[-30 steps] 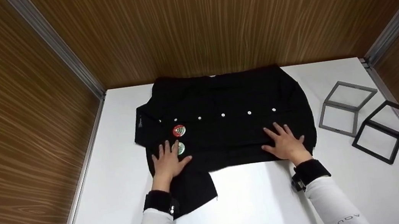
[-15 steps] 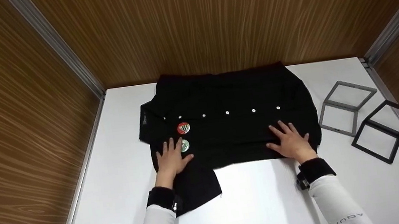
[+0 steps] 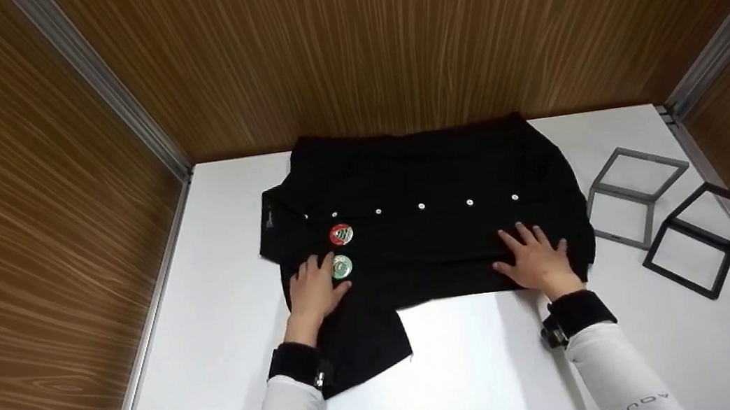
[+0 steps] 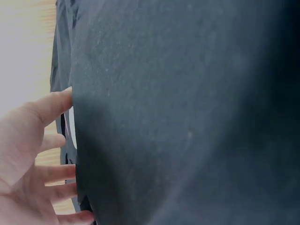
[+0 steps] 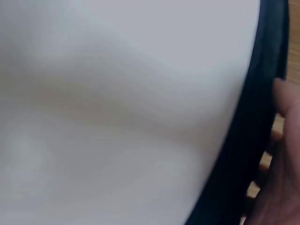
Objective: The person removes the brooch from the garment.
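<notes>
Black shirt (image 3: 424, 253) has slid right; left grip (image 3: 312, 295) and right grip (image 3: 535, 263) rest fingers apart.

Glare whitens the tabletop (image 3: 458, 376); the right wrist view looks blurred.

- The white bench (image 3: 465, 375) is partly covered by a black shirt (image 3: 441, 244) (laid crosswise).
- Right of it, a grey frame (image 3: 624, 194) and a black frame (image 3: 702, 235) are placed.

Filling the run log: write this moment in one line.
left hand: on shirt, by green badge | right hand: on shirt | grey frame, black frame: right of shirt
</notes>
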{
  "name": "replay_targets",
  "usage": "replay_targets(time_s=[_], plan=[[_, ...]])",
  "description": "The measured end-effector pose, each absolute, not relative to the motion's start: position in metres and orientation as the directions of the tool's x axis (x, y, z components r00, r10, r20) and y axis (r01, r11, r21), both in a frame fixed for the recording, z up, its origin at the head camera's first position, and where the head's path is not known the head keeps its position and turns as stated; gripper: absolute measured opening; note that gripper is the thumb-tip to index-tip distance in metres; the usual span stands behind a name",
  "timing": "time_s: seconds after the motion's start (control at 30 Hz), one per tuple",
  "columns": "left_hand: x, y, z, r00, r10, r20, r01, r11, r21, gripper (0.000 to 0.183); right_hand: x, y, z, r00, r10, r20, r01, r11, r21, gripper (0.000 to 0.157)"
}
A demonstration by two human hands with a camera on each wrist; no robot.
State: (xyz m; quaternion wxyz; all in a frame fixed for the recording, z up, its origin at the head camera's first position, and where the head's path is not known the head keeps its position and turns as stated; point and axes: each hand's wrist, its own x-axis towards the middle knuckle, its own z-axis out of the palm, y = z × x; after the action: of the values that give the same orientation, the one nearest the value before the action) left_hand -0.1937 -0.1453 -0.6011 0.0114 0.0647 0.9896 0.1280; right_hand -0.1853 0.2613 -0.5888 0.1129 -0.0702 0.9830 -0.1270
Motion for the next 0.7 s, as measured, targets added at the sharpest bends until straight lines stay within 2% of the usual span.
replay_targets(time_s=[0.13, 0.27, 0.47, 0.7], plan=[[-0.196, -0.143, -0.6, -0.986, 0.136, 0.096, 0.155, 0.959, 0.237, 0.058, -0.188, 0.233, -0.581, -0.965, -0.241, -0.103, -0.208, 0.942, -0.263, 0.063], [-0.198, -0.141, -0.599, -0.982, 0.135, 0.133, 0.161, 0.964, 0.21, 0.053, -0.19, 0.202, -0.578, -0.944, -0.329, -0.029, -0.304, 0.899, -0.316, 0.057], [-0.204, -0.138, -0.6, -0.975, 0.158, 0.154, 0.192, 0.95, 0.246, 0.049, -0.191, 0.156, -0.575, -0.892, -0.451, -0.012, -0.413, 0.827, -0.382, 0.052], [-0.207, -0.13, -0.602, -0.976, 0.147, 0.16, 0.19, 0.934, 0.302, 0.046, -0.192, 0.114, -0.577, -0.83, -0.558, 0.006, -0.519, 0.767, -0.376, 0.047]])
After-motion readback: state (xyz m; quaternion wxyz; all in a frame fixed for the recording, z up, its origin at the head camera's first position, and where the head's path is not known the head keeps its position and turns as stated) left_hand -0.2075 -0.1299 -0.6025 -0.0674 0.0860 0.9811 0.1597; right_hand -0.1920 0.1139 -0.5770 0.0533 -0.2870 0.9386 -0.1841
